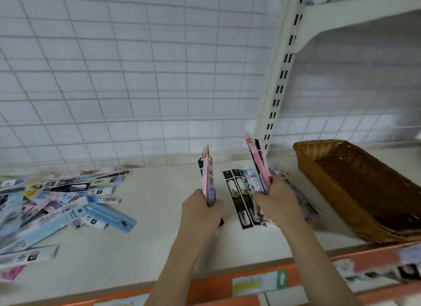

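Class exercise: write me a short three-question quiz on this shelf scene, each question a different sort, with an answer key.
1. What do the left hand and right hand each grip? A) upright packets B) pens C) nothing
2. True or false: the wicker basket stands right of both hands.
3. Fill in: the loose pile of packets lies on the person's ____ side.
Key: 1 A; 2 true; 3 left.

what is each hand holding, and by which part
The left hand grips a bundle of long flat packets by its lower end; the right hand grips a second bundle the same way.
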Tool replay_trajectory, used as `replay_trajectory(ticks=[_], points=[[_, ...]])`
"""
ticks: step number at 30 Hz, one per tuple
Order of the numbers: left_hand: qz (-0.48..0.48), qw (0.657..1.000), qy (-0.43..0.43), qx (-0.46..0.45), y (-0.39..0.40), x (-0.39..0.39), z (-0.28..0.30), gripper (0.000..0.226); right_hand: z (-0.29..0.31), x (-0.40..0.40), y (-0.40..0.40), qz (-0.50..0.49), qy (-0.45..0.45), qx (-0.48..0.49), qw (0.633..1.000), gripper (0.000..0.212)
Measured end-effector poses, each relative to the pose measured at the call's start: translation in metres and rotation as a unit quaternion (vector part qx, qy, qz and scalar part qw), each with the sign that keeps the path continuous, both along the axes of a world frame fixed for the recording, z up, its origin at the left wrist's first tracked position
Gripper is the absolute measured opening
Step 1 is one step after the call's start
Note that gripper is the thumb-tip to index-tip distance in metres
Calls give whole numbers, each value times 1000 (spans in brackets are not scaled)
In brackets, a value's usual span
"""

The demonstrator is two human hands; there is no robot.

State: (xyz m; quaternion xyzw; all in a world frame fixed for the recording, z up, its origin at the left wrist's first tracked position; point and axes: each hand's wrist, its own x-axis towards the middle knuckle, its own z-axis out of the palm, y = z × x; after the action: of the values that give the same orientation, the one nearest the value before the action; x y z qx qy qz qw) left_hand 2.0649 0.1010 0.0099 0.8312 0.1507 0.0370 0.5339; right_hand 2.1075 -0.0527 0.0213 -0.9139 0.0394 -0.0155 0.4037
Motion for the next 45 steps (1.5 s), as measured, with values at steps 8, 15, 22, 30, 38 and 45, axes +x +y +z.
replay_trajectory(ticks=[8,15,22,30,38,45], points=[[-24,998,34,51,-61,37,6,27,9,2,-39,32,82,-74,993,35],[-16,978,58,200,-85,53,-9,29,0,14,-50,35,78,-107,991,50],[18,954,86,287,-81,48,-17,43,-9,11,-54,39,-15,-216,975,42],[102,962,19,253,-27,0,-17,36,-13,3,-13,147,-168,-172,959,21],[206,937,-46,278,62,-50,-11,25,-31,-21,75,268,-168,-127,940,22],[197,937,-51,284,180,-85,-13,21,-36,-46,186,293,-146,-116,938,23]])
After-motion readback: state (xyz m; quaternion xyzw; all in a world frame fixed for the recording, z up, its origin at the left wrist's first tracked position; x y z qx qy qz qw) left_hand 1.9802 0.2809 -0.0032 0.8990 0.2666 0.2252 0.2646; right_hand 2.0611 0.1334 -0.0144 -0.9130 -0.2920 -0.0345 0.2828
